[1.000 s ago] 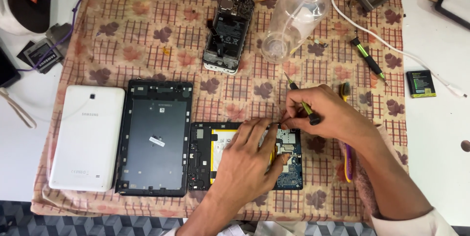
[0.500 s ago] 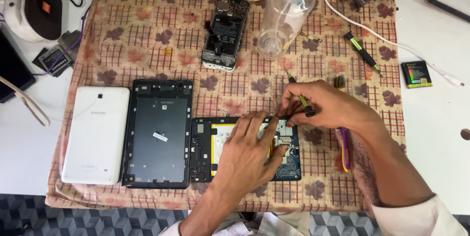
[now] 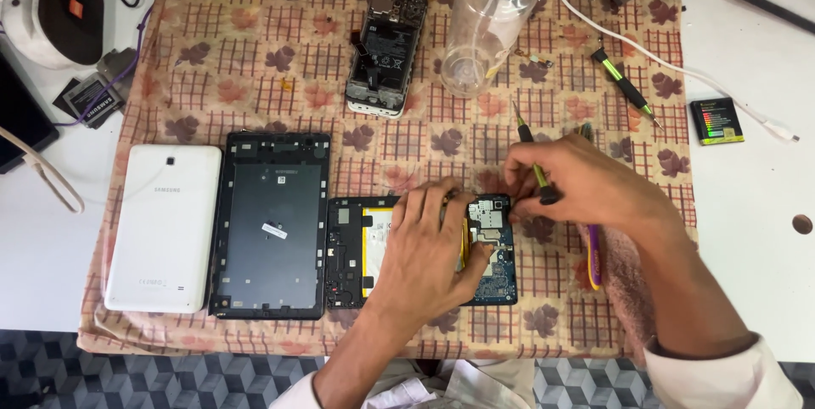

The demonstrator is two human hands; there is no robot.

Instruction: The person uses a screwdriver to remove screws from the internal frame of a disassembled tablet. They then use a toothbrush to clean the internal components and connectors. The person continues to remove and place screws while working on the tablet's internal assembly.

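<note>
Blue circuit board of the opened tablet (image 3: pixel 501 277) lies on the patterned cloth (image 3: pixel 255 44) over the worktop, directly under both hands: the left hand (image 3: pixel 429 252) presses flat on it, while the right hand (image 3: pixel 586 184), just beside, grips a yellow-handled screwdriver (image 3: pixel 533 165) at the board's upper edge.

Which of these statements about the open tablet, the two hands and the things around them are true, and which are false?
1. The left hand rests on the opened tablet. True.
2. The right hand holds a hammer. False: it holds a thin screwdriver.
3. The white back cover lies at the far left of the cloth. True.
4. The clear bottle stands on the dark frame. False: it stands on the cloth, beside an opened phone.
</note>
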